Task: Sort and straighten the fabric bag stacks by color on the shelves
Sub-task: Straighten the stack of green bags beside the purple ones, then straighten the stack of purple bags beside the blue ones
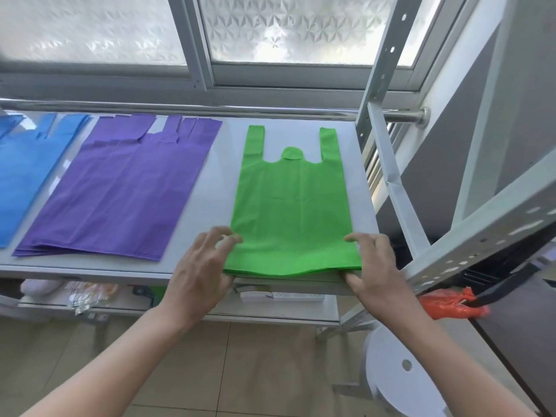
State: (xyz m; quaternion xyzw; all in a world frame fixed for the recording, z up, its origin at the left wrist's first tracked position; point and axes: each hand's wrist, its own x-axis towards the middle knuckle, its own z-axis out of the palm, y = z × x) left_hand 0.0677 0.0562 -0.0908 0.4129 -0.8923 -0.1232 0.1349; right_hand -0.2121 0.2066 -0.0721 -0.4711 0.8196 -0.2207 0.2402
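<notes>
I see a frosted, patterned window (pixel 288 28) in a grey metal frame, bright with daylight. A steel rail (pixel 210 111) runs below it, fixed to the grey wall (pixel 445 152) at right. A pale metal shelving unit (pixel 388 164) with perforated uprights stands before the window. Below lie beige floor tiles (pixel 270 365) and a white plastic stool (pixel 403 371).
</notes>
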